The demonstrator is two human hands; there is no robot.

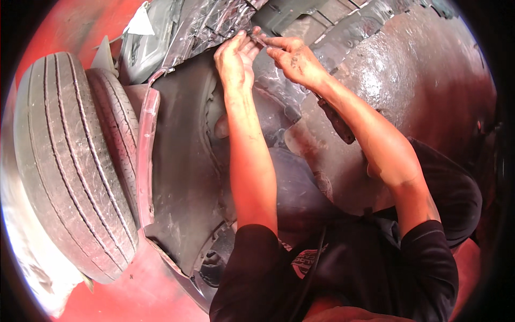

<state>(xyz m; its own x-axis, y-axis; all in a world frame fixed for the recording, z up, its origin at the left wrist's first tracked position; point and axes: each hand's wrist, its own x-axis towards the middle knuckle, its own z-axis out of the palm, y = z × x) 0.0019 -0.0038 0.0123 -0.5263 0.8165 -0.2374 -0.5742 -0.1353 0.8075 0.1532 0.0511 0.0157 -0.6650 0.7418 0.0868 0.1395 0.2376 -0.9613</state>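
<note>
My left hand [237, 60] is palm up at the upper middle, fingers curled against the ribbed underside of a dark plastic vehicle panel [196, 37]; what they hold is too small to make out. My right hand [294, 63] grips a slim tool [262, 42], its far end at the fingertips of my left hand. A large curved black plastic piece [182, 161] lies under my left arm, with a pale pinkish edge strip [148, 134] along its left side. A dark elongated part [337, 121] shows beneath my right forearm.
Two tyres [72, 166] stand at the left beside a pale sheet [32, 257] on a red surface [129, 295]. Grey, shiny floor [391, 70] spreads to the right. More dark plastic parts [322, 16] lie along the top. My dark-clothed knee [450, 193] is at the lower right.
</note>
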